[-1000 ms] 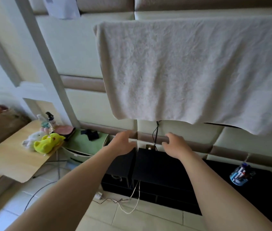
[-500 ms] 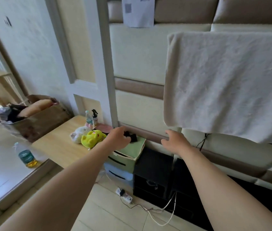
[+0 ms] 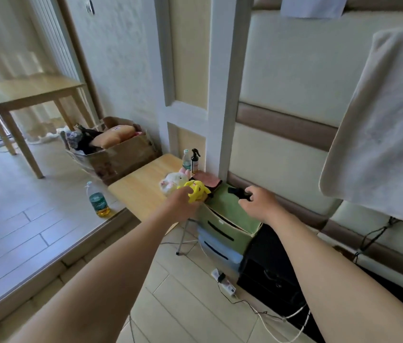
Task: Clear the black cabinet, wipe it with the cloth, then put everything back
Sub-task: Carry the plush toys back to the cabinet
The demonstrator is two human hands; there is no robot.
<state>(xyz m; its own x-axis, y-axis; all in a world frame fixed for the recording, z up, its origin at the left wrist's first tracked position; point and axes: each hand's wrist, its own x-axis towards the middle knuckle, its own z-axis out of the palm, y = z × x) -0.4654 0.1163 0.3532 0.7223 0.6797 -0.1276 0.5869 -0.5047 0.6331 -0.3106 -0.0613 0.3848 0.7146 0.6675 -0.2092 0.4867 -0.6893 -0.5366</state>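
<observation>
Cabinet (image 3: 269, 256), black, stands on the floor at 5 o'clock from my grips, just beside the green box (image 3: 225, 209). My left grip (image 3: 183, 204) curls round the yellow plush (image 3: 199, 190) on the counter (image 3: 141, 191); a white plush (image 3: 173, 181) touches it at 10 o'clock. My right grip (image 3: 257, 201) pinches a black thing (image 3: 235, 191) lying on the green box. A pink cloth (image 3: 209, 181) lies at 12 o'clock from the yellow plush, two bottles (image 3: 187, 160) just beyond. A towel (image 3: 381, 132) hangs at 2 o'clock.
</observation>
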